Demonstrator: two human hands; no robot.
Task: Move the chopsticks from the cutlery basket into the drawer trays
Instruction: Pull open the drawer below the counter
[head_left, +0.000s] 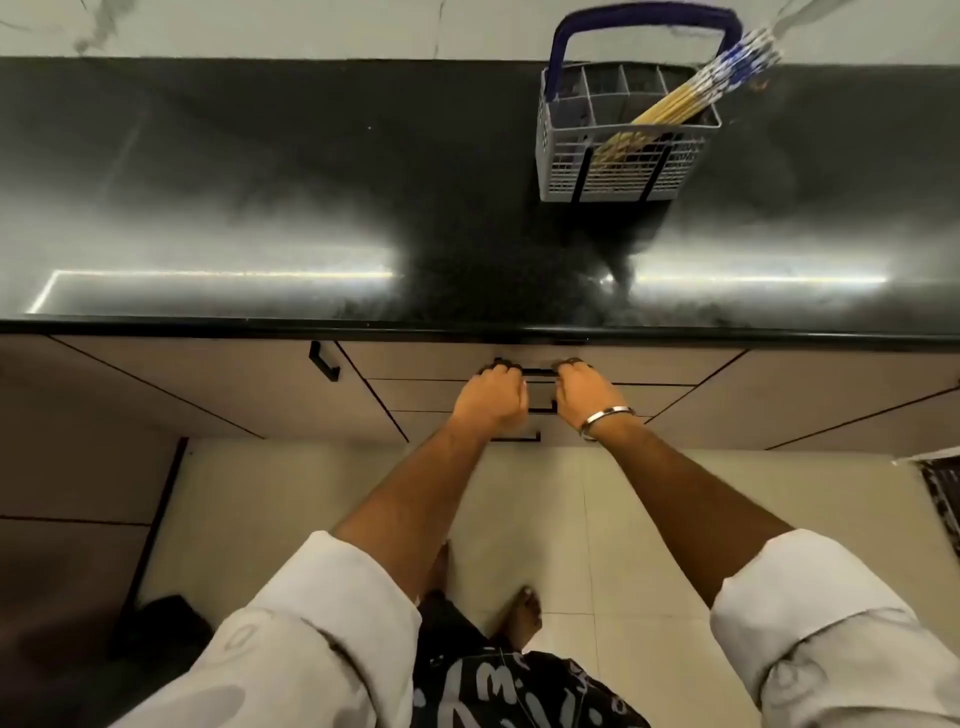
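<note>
Dim, soft-focus wide-angle view — two glare streaks on the black countertop (260, 208), edges bowed.

Left hand (491, 397): knuckles up, fingers curled over and out of sight, closed round the left end of a dark bar handle (539, 372).
Right hand (584, 392): same pose, fingers curled round the handle's right end; the 2 hands sit side by side, apart.
Right wrist: a metal bangle (605, 417) rings it.
Arms: both stretched forward and down, nearly straight, converging toward the hands.
Sleeves: pale, rolled to about the elbow on both arms, forearms bare.
Feet: 2 bare feet on the floor, between the arms.
</note>
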